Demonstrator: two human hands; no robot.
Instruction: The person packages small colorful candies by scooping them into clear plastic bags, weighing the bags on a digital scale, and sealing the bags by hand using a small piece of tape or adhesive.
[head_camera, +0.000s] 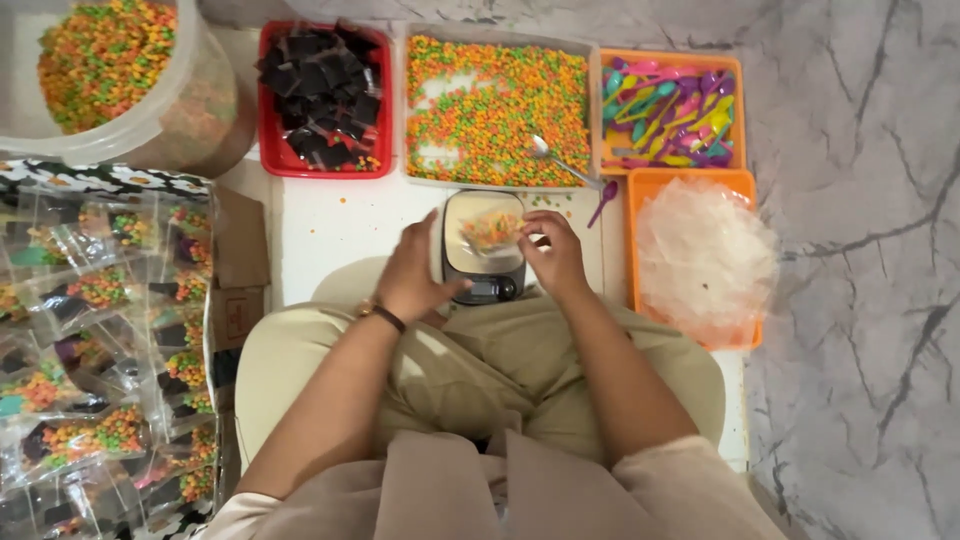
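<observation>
Packets (95, 340) already filled sit at far left. My left hand (415, 275) rests beside the small scale (483, 247), fingers loosely curled on its edge, gripping nothing. On the scale sits a clear pouch (491, 230) of orange and green pellets, thin, soft and crinkly. My right hand (553, 255) pinches its right edge in a closed grip. I judge a tug could tip the pouch and spill pellets, since it looks unsealed and slippery.
</observation>
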